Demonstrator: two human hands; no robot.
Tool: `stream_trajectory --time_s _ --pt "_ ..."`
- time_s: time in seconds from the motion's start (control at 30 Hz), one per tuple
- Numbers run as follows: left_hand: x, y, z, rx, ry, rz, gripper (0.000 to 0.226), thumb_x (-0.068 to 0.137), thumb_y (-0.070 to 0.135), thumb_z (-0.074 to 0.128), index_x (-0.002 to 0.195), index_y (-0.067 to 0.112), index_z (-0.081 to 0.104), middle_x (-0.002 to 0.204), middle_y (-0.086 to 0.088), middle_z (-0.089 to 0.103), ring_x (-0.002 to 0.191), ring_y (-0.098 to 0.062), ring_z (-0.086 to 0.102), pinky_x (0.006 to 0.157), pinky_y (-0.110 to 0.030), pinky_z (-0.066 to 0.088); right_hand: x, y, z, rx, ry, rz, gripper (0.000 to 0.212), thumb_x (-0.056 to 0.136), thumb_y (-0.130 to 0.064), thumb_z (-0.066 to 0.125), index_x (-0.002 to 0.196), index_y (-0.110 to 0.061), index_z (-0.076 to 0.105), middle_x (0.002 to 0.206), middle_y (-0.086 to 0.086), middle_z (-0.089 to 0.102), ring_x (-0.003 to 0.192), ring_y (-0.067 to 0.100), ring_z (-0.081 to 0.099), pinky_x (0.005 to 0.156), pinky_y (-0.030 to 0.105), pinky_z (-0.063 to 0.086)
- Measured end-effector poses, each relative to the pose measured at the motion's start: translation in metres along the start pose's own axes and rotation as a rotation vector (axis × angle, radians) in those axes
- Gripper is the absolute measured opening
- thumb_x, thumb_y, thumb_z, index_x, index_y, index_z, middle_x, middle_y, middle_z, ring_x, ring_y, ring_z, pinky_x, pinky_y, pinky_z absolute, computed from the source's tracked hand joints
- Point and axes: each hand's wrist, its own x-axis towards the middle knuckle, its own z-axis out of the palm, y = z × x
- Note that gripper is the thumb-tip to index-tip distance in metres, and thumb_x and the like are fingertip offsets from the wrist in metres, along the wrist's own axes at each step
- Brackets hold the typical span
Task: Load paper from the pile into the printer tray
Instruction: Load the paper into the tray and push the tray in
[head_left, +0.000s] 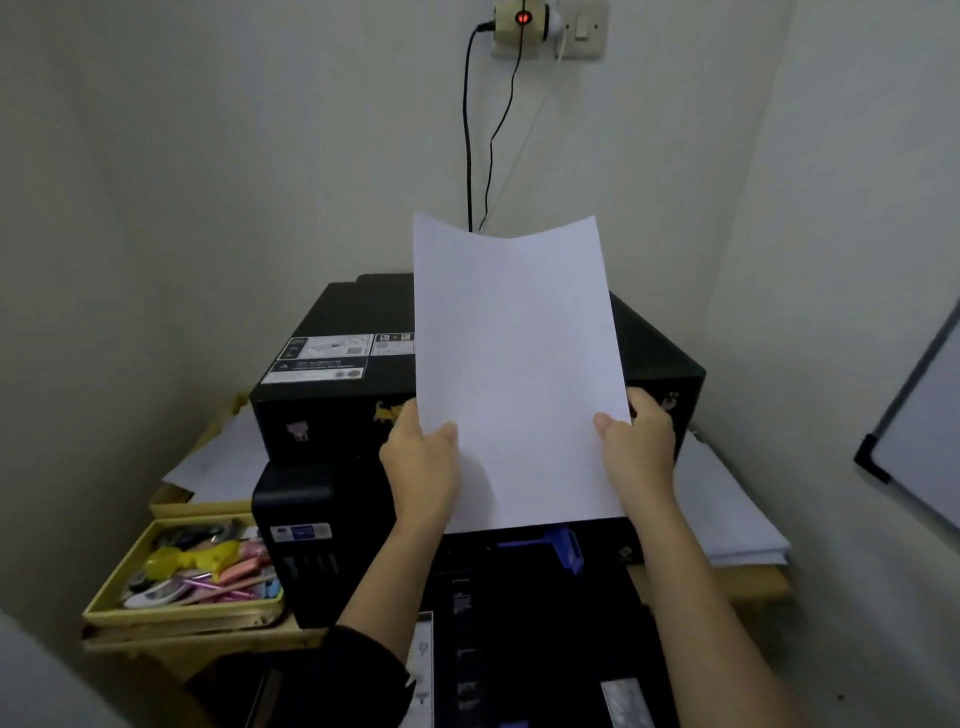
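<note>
Head view, looking down at a cramped corner desk. Far left: yellow tray (111, 592) of stationery, pink and yellow bits jumbled inside, just beside the printer's ink-tank block. Loose white sheets (228, 462) lie behind the tray, tucked against the printer's left flank.

Centre: black printer (332, 374), stickers and label panels on its top and front face. Below its front, the printer tray (519, 613) is pulled out toward the viewer, dark, with a blue paper guide (566, 551) standing at its far end.

Left hand (423, 467) is closed on the lower left edge of the paper (519, 364), thumb on the near face, fingers hidden behind. Dark sleeve at that forearm. Paper held upright in front of the printer, top edge sagging in the middle, bottom edge hanging just above the blue guide, not in the tray. Whether one sheet or several, cannot tell.

Right hand (641, 447) pinches the lower right edge in the same way, thumb in front.

Right of the printer: paper pile (737, 525) stacked flat on the wooden desk (753, 582), touching the printer's side. Far right: whiteboard (919, 421) leaning at the wall.

Above, on the wall: outlet (550, 26) with adapter, red light lit, black cables (467, 130) dropping behind the paper.
</note>
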Motion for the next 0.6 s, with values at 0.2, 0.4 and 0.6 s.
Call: stream_trajectory --time_s 0.2,0.4,0.6 --pt "-0.062 -0.06 -0.018 -0.107 -0.033 -0.08 0.028 0.087 -0.005 0.052 0.108 0.008 0.066 0.088 0.002 0.067 0.084 -0.019 0.062 0.067 -0.023 0.048 -0.062 0.058 -0.026 0.08 -0.04 0.077 0.026 0.088 0.007 0.051 0.1 -0.012 0.062 0.09 0.002 0.064 0.077 0.012 0.06 0.062 0.02 0.047" --pt "-0.116 -0.116 -0.051 -0.058 -0.087 -0.23 0.03 0.088 -0.005 0.054 0.113 0.008 0.065 0.101 -0.008 0.068 0.097 -0.027 0.063 0.087 -0.033 0.048 -0.129 0.101 -0.042 0.1 -0.099 0.255 0.03 0.086 0.011 0.052 0.096 -0.016 0.061 0.086 -0.001 0.065 0.076 0.006 0.06 0.059 0.016 0.047" --pt "-0.149 -0.153 -0.077 0.178 -0.154 -0.436 0.037 0.089 0.0 0.058 0.125 -0.001 0.057 0.111 -0.017 0.065 0.095 -0.026 0.058 0.085 -0.029 0.045 -0.171 0.138 -0.05 -0.094 -0.189 0.472 0.024 0.09 0.006 0.052 0.107 -0.007 0.063 0.092 0.004 0.061 0.076 0.01 0.055 0.061 0.021 0.042"
